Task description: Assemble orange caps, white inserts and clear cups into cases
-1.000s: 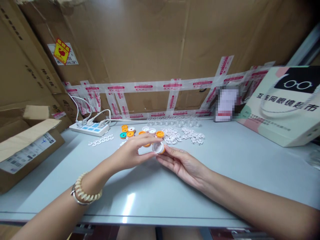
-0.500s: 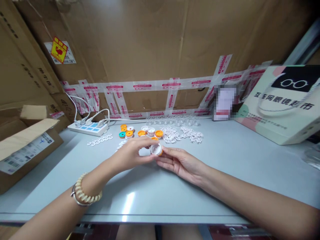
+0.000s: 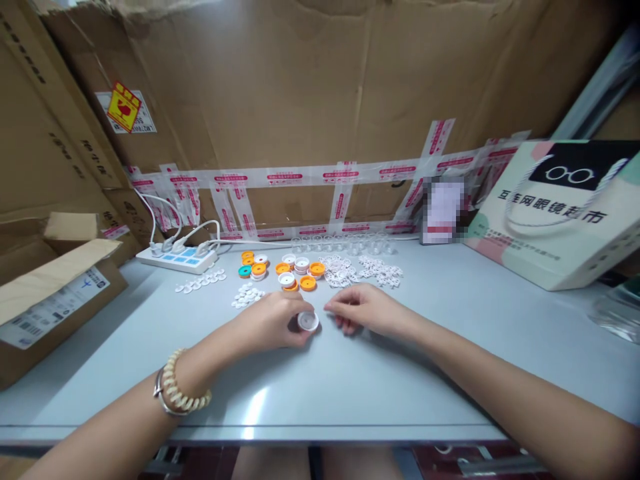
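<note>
A white round cap (image 3: 309,322), its hollow side up, is pinched at its left edge between the thumb and fingers of my left hand (image 3: 273,321), low over the table. My right hand (image 3: 367,310) is just to the right, apart from the cap. Its fingers are curled in and the thumb lies against the index finger; whatever is between them, if anything, is too small to see. Beyond my hands lie orange caps (image 3: 308,283), white caps (image 3: 287,279) and a green cap (image 3: 245,271). A pile of small white discs (image 3: 247,295) lies behind my left hand.
Small white plastic pieces (image 3: 340,271) lie heaped beyond my right hand. Clear cups (image 3: 345,245) line the back, near a power strip (image 3: 175,258) with cables. An open carton (image 3: 60,293) stands left, a phone (image 3: 443,210) and a paper bag (image 3: 545,220) right.
My right hand has let go of the cap and moved a little to the right. The left hand has brought the cap nearer and lower, over the table.
</note>
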A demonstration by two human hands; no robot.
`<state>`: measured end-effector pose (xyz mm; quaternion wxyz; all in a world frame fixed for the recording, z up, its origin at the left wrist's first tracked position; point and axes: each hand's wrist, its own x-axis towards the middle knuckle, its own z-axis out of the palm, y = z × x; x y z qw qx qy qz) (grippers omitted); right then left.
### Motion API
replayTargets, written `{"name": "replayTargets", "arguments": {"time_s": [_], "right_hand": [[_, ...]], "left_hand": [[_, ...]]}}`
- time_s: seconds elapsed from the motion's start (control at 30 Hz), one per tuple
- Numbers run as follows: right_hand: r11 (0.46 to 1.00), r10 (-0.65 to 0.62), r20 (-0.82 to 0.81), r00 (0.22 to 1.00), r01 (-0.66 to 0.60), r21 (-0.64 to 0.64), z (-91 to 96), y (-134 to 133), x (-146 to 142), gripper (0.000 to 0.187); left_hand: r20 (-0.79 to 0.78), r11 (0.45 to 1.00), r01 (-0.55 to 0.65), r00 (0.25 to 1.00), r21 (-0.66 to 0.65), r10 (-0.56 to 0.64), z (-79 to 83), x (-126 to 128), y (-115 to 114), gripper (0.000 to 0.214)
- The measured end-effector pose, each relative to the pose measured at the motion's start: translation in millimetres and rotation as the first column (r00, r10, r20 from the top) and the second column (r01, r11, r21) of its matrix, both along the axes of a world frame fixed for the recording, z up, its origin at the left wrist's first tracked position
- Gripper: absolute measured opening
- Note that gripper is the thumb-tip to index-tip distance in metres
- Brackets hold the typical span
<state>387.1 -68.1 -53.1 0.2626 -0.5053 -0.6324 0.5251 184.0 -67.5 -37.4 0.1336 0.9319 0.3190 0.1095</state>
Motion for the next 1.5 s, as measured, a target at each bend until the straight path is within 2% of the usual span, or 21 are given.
{"name": "replayTargets", "arguments": {"time_s": [0.07, 0.17, 0.2, 0.27, 0.3, 0.37, 0.47, 0.6, 0.73, 0.9, 1.0, 1.07, 1.1, 1.13, 1.2, 1.33, 1.4, 1.5], "right_hand": [[0.973, -0.122, 0.085, 0.989, 0.102, 0.208, 10.3, 9, 18, 0.023], [0.820, -0.404, 0.150, 0.903, 0.284, 0.497, 20.1, 30, 57, 0.024], [0.777, -0.470, 0.203, 0.859, 0.294, 0.557, 19.7, 38, 69, 0.023], [0.754, -0.509, 0.366, 0.779, 0.197, 0.627, 13.7, 51, 89, 0.022], [0.760, -0.501, 0.438, 0.746, 0.137, 0.636, 8.9, 57, 94, 0.022], [0.770, -0.481, 0.489, 0.727, 0.084, 0.633, -1.5, 64, 97, 0.022], [0.792, -0.418, 0.525, 0.741, 0.013, 0.611, -12.6, 67, 90, 0.025], [0.809, -0.327, 0.572, 0.752, -0.090, 0.581, -16.2, 64, 82, 0.023], [0.798, -0.310, 0.602, 0.735, -0.143, 0.586, -17.2, 64, 81, 0.017], [0.765, -0.351, 0.595, 0.723, -0.145, 0.627, -16.5, 64, 80, 0.014], [0.732, -0.394, 0.560, 0.729, -0.120, 0.671, -7.1, 57, 75, 0.018], [0.726, -0.393, 0.483, 0.782, -0.058, 0.685, 4.3, 49, 67, 0.021], [0.744, -0.371, 0.397, 0.839, 0.013, 0.668, 11.1, 43, 60, 0.022], [0.781, -0.319, 0.295, 0.901, 0.073, 0.620, 18.4, 37, 52, 0.023], [0.853, -0.168, 0.144, 0.975, 0.071, 0.517, 32.9, 24, 35, 0.027], [0.871, 0.030, 0.067, 0.997, -0.059, 0.488, 55.9, 3, 7, 0.028], [0.846, 0.101, 0.096, 0.990, -0.136, 0.516, 63.2, -3, -2, 0.025], [0.789, 0.130, 0.169, 0.977, -0.205, 0.579, 71.1, -7, -10, 0.020]], "left_hand": [[-0.018, 1.000, 0.012, 1.000, 0.003, -0.012, -0.8, -1, 0, 0.017], [-0.045, 1.000, 0.016, 0.999, 0.021, -0.015, -2.9, -1, 0, 0.024], [-0.054, 0.999, 0.014, 0.998, 0.033, -0.012, -3.8, -2, 1, 0.031], [-0.063, 0.998, 0.015, 0.998, 0.056, -0.011, -5.5, -3, 1, 0.041], [-0.066, 0.998, 0.020, 0.998, 0.063, -0.016, -5.9, -4, 1, 0.042], [-0.071, 0.997, 0.030, 0.997, 0.065, -0.025, -5.6, -4, 1, 0.040], [-0.087, 0.998, 0.031, 0.996, 0.046, -0.027, -2.7, -5, 0, 0.039], [-0.105, 1.000, 0.014, 0.994, 0.026, -0.011, 0.3, -5, -2, 0.045], [-0.103, 1.000, 0.009, 0.995, 0.018, -0.007, -0.6, -6, -2, 0.047], [-0.092, 1.000, 0.005, 0.996, 0.012, -0.004, 1.8, -4, -2, 0.049], [-0.030, 0.999, 0.006, 1.000, 0.041, -0.005, 5.5, -4, -4, 0.054], [0.049, 0.997, -0.005, 0.999, 0.075, 0.001, 7.5, -5, -3, 0.050], [0.101, 0.995, -0.018, 0.995, 0.094, 0.008, 8.3, -5, -3, 0.047], [0.161, 0.993, -0.032, 0.987, 0.116, 0.013, 8.9, -5, -3, 0.042], [0.307, 0.984, -0.067, 0.952, 0.166, 0.013, 9.9, -5, -3, 0.036], [0.537, 0.964, -0.138, 0.844, 0.229, -0.007, 13.0, -2, -7, 0.035], [0.609, 0.972, -0.162, 0.792, 0.173, 0.024, 16.0, 1, -10, 0.031], [0.700, 0.984, -0.158, 0.693, -0.086, 0.173, 22.1, 5, -14, 0.022]]}}
